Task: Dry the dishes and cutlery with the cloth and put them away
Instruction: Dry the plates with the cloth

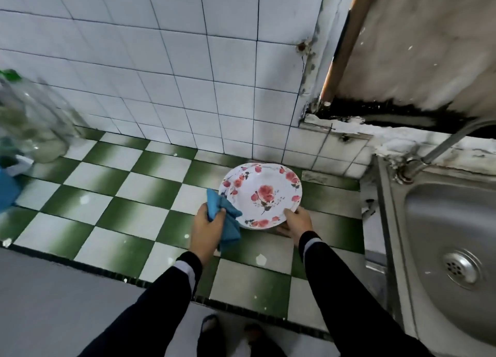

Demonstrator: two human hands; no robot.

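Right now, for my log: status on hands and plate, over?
Right hand holds floral plate at near edge. Left hand grips blue cloth against its rim. Nothing blocking on counter.

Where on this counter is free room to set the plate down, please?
The widest bare patch is the checkered counter between the glass jar and the left hand with the cloth. A narrower strip lies between the plate and the sink. It is crowded at the far left, around the jar.
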